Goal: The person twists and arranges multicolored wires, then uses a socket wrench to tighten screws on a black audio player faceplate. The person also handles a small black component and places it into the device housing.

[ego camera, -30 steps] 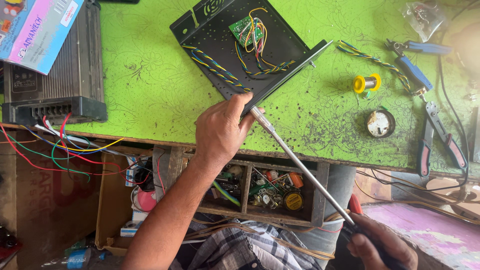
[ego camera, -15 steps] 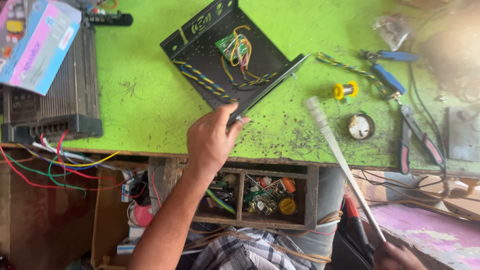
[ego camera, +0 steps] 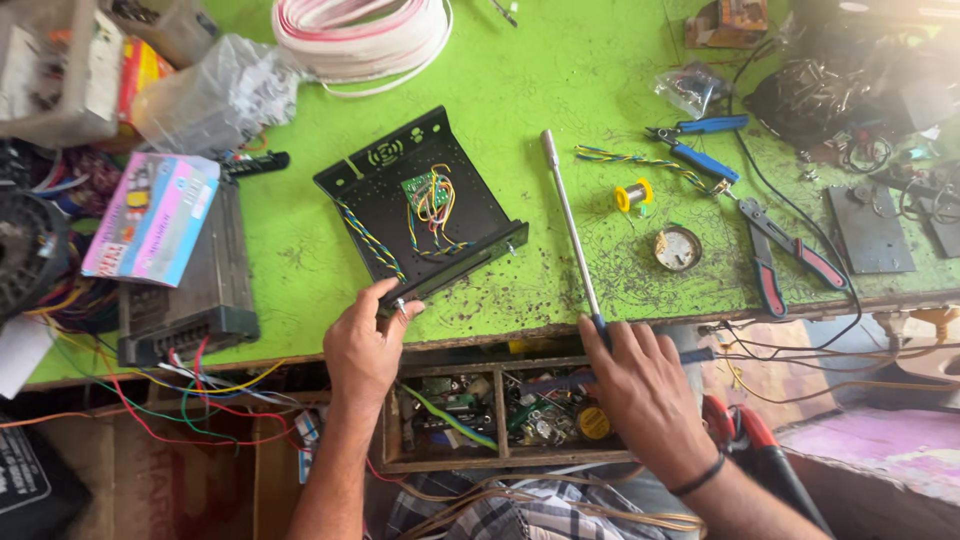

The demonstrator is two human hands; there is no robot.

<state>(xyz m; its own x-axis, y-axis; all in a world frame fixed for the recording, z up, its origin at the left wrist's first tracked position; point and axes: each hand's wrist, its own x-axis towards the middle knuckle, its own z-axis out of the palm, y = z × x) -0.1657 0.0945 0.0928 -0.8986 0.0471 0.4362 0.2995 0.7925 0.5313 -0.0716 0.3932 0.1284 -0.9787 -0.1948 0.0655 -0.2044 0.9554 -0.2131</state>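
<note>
left hand (ego camera: 362, 350) pinches near corner of black metal chassis (ego camera: 420, 208) lying mid green bench (ego camera: 560, 90), small wired board inside. right hand (ego camera: 640, 385) rests fingers flat over handle end of long nut driver (ego camera: 570, 225) lying just right of chassis.

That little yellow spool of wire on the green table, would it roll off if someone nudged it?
The small yellow spool of solder wire looks round with flanges, so it would probably roll if pushed sideways. It seems small and likely light. The scuffed green tabletop looks flat, so it might stop soon.
</note>
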